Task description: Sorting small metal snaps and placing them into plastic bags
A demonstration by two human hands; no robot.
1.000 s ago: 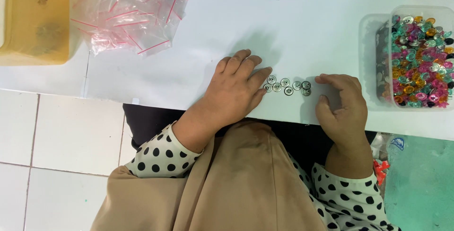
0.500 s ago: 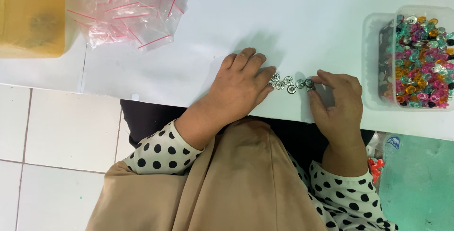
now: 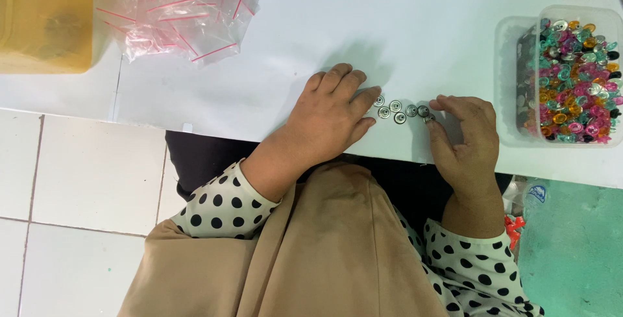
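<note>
Both hands are sitting much as they were half a second ago, the right hand [image 3: 464, 138] having edged only slightly along the row. Between them, small round silver beads [image 3: 400, 110] are lying in a loose cluster on the white tabletop [image 3: 389, 25], each a shiny metal ring with a darker centre. The left hand [image 3: 331, 116] is resting flat and open, palm down, fingertips just beside the beads, holding nothing. The right hand is curling loosely, its fingertips touching the endmost bead without gripping it. A clear tub of coloured beads [image 3: 571, 77] is standing near the right hand, and clear zip bags [image 3: 182, 9] are lying well apart.
</note>
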